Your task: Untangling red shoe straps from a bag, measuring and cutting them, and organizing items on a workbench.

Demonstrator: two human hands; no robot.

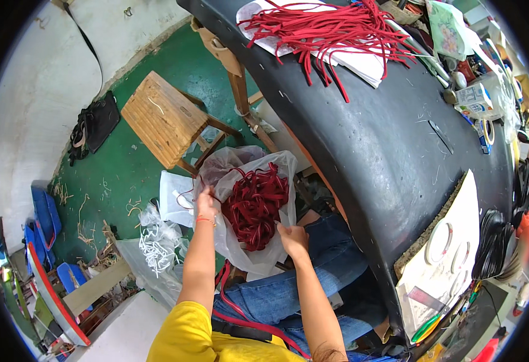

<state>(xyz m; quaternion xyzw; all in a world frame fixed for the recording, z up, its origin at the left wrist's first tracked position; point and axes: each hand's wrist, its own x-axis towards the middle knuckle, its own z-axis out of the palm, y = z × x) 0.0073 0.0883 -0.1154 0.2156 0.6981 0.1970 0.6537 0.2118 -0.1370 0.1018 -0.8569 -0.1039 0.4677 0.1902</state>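
Dark red cords (255,208) lie in a tangled heap inside a translucent plastic bag (246,260), between the left hand (205,204) and the right hand (294,241), in the head view. On the right, the thumb lies over the bag's rim with the other fingers curled in, seemingly pinching the plastic. On the left, the fingers curl at the opposite rim beside thin red strands; whether they press shut on film or strand, I cannot tell. With a hand at either side, the mouth gapes, which probably keeps the heap loose and within easy reach of both sets of fingers. Just below the right fingers are the jeans (312,271), close enough that the knees may help steady the bag.

Just left of the left fingers is a white packet (176,198); below and left of them, white strips (157,250) sit bunched in clear plastic, perhaps so they don't scatter. Beyond the left fingers, up and to the left, stands a wooden stool (165,114). Right of the right fingers stretches a black surface (391,145). At its far end, well apart from both hands, brighter red cords (330,30) lie over white sheets (364,71), perhaps laid lengthwise to limit knotting.
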